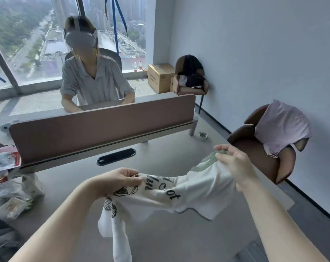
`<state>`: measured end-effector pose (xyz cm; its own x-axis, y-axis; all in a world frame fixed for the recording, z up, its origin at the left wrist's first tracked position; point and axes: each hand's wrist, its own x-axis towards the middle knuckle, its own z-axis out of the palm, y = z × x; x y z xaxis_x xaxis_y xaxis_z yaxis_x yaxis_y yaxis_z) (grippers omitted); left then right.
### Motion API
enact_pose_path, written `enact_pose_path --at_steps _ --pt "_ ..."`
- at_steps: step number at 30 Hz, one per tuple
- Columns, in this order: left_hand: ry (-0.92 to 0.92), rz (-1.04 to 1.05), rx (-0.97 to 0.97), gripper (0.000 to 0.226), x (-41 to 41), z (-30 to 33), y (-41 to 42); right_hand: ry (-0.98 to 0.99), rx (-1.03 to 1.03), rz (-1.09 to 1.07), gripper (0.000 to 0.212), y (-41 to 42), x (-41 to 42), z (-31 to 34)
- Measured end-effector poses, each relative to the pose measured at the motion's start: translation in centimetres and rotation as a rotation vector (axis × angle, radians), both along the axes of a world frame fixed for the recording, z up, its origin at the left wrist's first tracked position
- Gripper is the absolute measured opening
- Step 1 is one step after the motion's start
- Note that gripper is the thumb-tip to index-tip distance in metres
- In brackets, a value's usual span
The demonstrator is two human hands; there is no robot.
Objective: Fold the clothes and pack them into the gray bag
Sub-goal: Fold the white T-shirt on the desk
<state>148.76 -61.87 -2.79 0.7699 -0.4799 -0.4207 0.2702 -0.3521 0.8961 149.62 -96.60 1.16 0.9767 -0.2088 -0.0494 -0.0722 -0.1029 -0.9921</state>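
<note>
A white T-shirt (196, 193) with black lettering and pale green trim hangs stretched between my hands above the grey desk (160, 239). My left hand (119, 179) pinches the printed part at its left end. My right hand (234, 163) grips the green-trimmed end, held higher and to the right. Part of the shirt droops toward the desk below my left hand. At the lower left edge a dark grey fabric thing (0, 241) shows; I cannot tell whether it is the gray bag.
A brown divider panel (96, 125) crosses the desk, with a person seated behind it. Plastic bags and packets (7, 186) pile at the left. A brown chair (258, 148) with a lilac garment (281, 127) stands right of the desk. A cable slot (116, 156) sits mid-desk.
</note>
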Motion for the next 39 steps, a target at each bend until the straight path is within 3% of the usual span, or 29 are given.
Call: enact_pose_path --at_steps 2,4,6,10,19,24,27,29,33,37,39 --pt "0.044 -0.055 -0.093 0.039 1.0 0.8 -0.7 0.050 0.059 0.030 0.018 -1.6 -0.3 -0.4" --pt "0.027 0.041 -0.128 0.048 2.4 0.2 -1.8 0.067 0.068 -0.057 0.019 -2.8 0.5 -1.7" --pt "-0.074 0.153 0.034 0.053 4.2 -2.2 -3.0 0.080 -0.017 -0.166 0.021 -3.7 2.1 -4.0" --pt "-0.120 0.163 0.389 0.030 6.5 -9.8 -5.8 0.215 -0.198 -0.159 0.021 -5.3 5.1 -11.0" --pt "-0.112 0.387 0.493 0.033 13.6 -18.0 -11.2 0.333 -0.239 -0.017 0.025 -9.5 15.0 -20.4" --pt "0.074 0.377 0.601 0.029 14.4 -20.8 -11.8 0.446 -0.411 0.029 0.037 -9.9 17.4 -25.1" --pt "0.158 0.458 0.644 0.028 13.2 -21.7 -10.3 0.343 -0.802 0.043 0.045 -8.5 16.7 -26.2" --pt "0.196 0.483 0.637 0.024 12.5 -21.8 -9.5 0.198 -0.906 0.078 0.042 -6.6 15.4 -25.6" --pt "0.219 0.445 0.615 0.009 10.7 -21.1 -8.2 -0.024 -0.842 0.185 0.032 -2.1 12.2 -24.6" --pt "0.228 0.246 0.721 0.018 8.5 -20.1 -6.3 0.080 -0.669 0.497 0.030 2.1 9.0 -25.1" --pt "0.214 0.146 0.793 0.017 7.3 -20.0 -5.0 0.124 -0.766 0.637 0.035 3.6 7.1 -25.8"
